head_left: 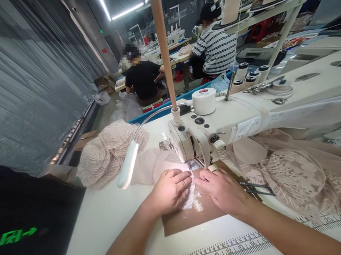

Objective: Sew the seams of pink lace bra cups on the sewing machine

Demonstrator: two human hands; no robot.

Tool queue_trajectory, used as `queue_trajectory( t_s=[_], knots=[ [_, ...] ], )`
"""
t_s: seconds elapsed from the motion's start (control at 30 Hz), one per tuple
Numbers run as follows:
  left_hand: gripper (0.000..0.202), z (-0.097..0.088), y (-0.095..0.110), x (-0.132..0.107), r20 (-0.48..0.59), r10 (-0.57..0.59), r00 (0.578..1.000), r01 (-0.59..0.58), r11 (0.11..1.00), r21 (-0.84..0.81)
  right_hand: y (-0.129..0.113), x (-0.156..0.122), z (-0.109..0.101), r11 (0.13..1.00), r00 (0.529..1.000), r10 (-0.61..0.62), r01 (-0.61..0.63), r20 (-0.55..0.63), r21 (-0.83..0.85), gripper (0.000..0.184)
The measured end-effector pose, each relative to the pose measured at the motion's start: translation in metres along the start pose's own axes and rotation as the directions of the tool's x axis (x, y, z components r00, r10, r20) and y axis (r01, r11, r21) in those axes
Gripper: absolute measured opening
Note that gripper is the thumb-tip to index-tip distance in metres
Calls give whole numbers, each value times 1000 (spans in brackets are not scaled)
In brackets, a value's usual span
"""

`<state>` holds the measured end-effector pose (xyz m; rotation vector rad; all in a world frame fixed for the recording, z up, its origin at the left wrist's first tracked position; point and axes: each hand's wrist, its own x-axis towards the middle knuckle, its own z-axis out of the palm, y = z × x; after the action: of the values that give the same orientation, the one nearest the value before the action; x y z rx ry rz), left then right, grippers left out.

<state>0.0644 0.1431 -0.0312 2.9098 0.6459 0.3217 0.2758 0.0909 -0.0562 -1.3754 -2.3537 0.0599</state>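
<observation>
the left hand [171, 190] lies palm down with its fingers half curled and bunched together, their tips pressing on a pale cloth [189, 201] just in front of the needle of the machine [183, 143]. the right hand [221, 190] is on the other side, loosely open, fingertips at the cloth's right edge; whether it pinches the cloth, i cannot tell. the cloth lies between the hands, its near end on a shiny brown mat [179, 222]. a lit lamp [128, 165] on a bent neck hangs left of the machine head. lace [97, 163] is heaped on the table [101, 219] to the left, and more lace pieces [294, 173] lie beyond the right forearm. a ruler scale [226, 251] runs along the near edge.
</observation>
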Motion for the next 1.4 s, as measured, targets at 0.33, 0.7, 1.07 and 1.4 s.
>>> queue_trajectory(
  t_s=[0.33, 0.7, 1.07, 1.4],
  knots=[
    [44, 2, 3, 2, 9, -132, 991, 132, 991, 7, 0, 7, -2, 997, 997, 80, -79, 16, -22, 42],
    [36, 3, -2, -8, -20, -30, 999, 29, 997, -65, 9, -4, -11, 982, 989, -128, 116, 76, 150, 39],
    [30, 5, -4, -10, -10, 33, 999, -33, 997, -70, 10, -5, -14, 968, 968, -222, 205, 114, 145, 32],
    [28, 1, -2, -9, 51, 49, 997, -49, 999, -11, 11, -7, -13, 964, 966, -231, 211, 117, 162, 29]
  ],
)
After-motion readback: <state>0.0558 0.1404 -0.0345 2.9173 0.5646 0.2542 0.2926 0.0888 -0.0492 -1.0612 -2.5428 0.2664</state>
